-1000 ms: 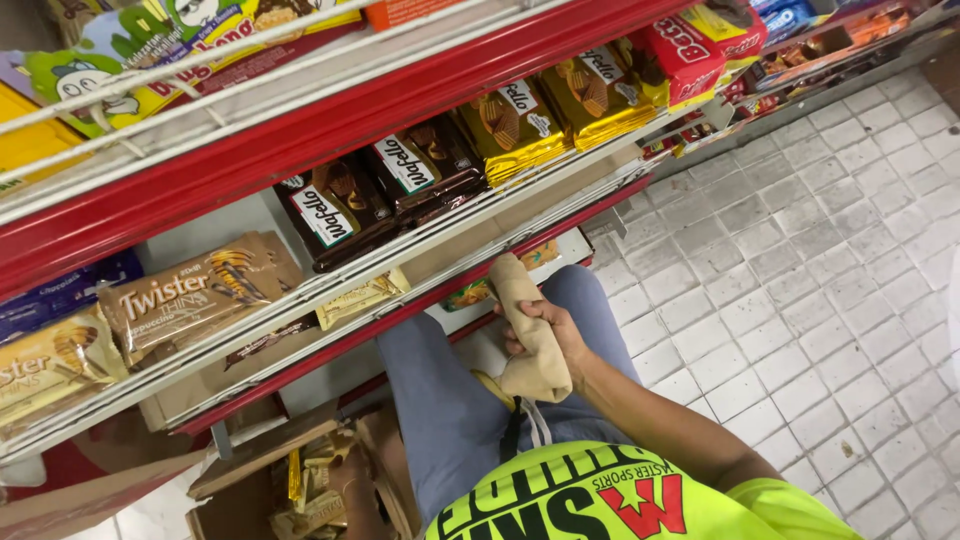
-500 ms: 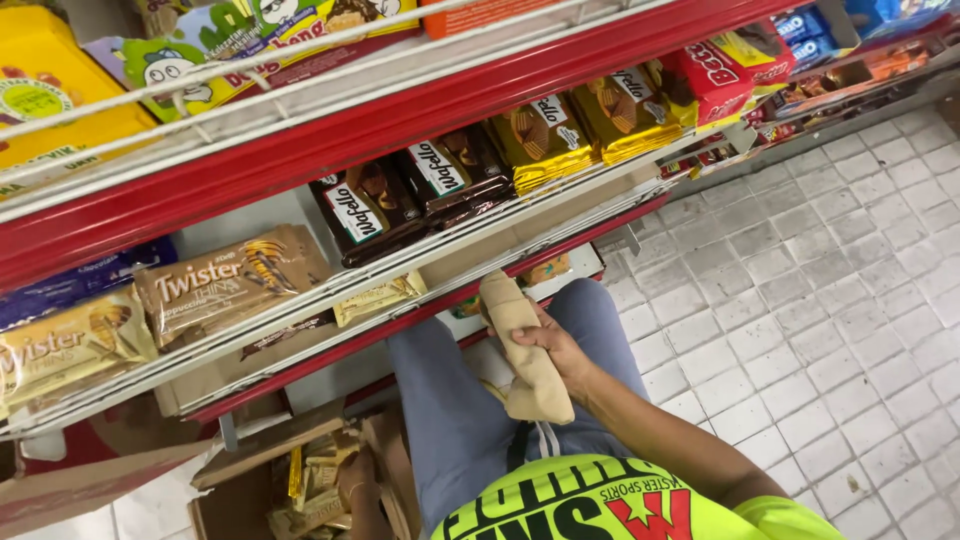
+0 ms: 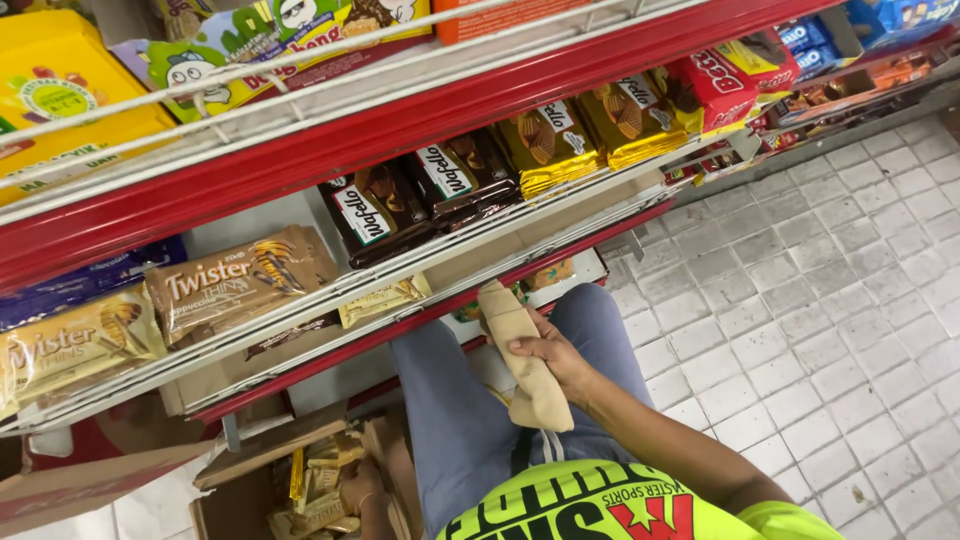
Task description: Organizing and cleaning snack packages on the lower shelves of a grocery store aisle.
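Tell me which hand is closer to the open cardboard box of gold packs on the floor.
Left. The left hand reaches down at the cardboard box, by the gold packs. The right hand is higher, over the lap, gripping a folded tan cloth.

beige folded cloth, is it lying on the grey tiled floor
No, the beige folded cloth is gripped in the right hand above the person's lap, beside the grey tiled floor.

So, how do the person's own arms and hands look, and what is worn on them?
Only the right hand shows clearly: bare, with no glove, ring or watch visible. The forearm is bare too, and the neon yellow-green shirt with black and red print leaves it uncovered. The left hand cannot be made out with certainty.
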